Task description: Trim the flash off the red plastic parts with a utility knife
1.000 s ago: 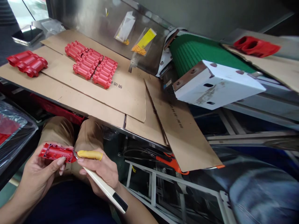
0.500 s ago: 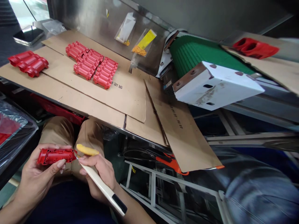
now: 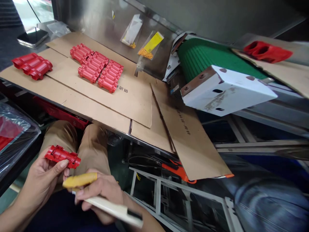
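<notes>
My left hand (image 3: 40, 180) is closed round a red ribbed plastic housing (image 3: 63, 156), held level above my lap with the thumb on its near side. Slots and cut-outs show along the top. Just to the right and nearer me, my right hand (image 3: 103, 195) grips a slim cream-handled tool (image 3: 108, 207) with a black band near its end. The tool's tip is mostly hidden by the fingers, so its kind is unclear. A yellow finger cot (image 3: 80, 180) covers one fingertip of that hand. The tool and the housing look apart.
Several red housings (image 3: 111, 75) lie grouped on the cardboard-covered table (image 3: 116, 106), with more red parts (image 3: 32, 66) at its left. A phone (image 3: 32, 37) lies behind them. To the right stand a green conveyor belt (image 3: 205, 58) and its white bracket (image 3: 227, 91). Orange-handled scissors (image 3: 178, 170) lie below.
My right hand has drawn the tool down and away from the housing's right end. In my left hand the housing has turned, its open side now rolled and its right end tilted lower.
</notes>
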### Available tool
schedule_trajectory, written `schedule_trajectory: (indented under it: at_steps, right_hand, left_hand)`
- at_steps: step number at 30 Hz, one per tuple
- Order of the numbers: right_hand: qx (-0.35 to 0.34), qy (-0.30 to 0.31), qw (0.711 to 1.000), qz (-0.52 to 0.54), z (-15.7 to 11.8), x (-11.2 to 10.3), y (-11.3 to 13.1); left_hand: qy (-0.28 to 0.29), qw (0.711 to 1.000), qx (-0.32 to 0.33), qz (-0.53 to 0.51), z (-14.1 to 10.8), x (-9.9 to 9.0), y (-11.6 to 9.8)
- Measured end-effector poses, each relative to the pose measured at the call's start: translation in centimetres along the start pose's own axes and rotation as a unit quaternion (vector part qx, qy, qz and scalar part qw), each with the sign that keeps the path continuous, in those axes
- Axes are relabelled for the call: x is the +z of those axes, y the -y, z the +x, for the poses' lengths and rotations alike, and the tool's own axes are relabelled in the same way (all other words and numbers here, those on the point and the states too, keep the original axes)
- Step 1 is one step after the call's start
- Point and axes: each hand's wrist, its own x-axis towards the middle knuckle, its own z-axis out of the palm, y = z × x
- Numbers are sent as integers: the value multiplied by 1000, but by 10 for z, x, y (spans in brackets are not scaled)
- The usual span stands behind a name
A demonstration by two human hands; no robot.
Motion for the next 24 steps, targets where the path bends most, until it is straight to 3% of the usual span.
schedule_trajectory:
  at_steps: [2, 4, 7, 13, 24]
  right_hand:
    - [12, -43, 990, 137, 0, 1, 3]
    - [44, -123, 971, 200, 3, -3, 3]
    - [39, -196, 977, 74, 8, -8, 0]
    - [-53, -177, 982, -36, 4, 2, -8]
    - [-67, -187, 978, -69, -1, 9, -13]
  left_hand:
    - [-15, 1000, 10, -3, -2, 1, 0]
    - [-9, 1000, 26, 7, -3, 1, 0]
    - [-17, 999, 42, 29, -6, 1, 0]
    - [-45, 990, 98, 95, -12, 1, -3]
    - [-32, 986, 101, 132, -13, -3, -3]
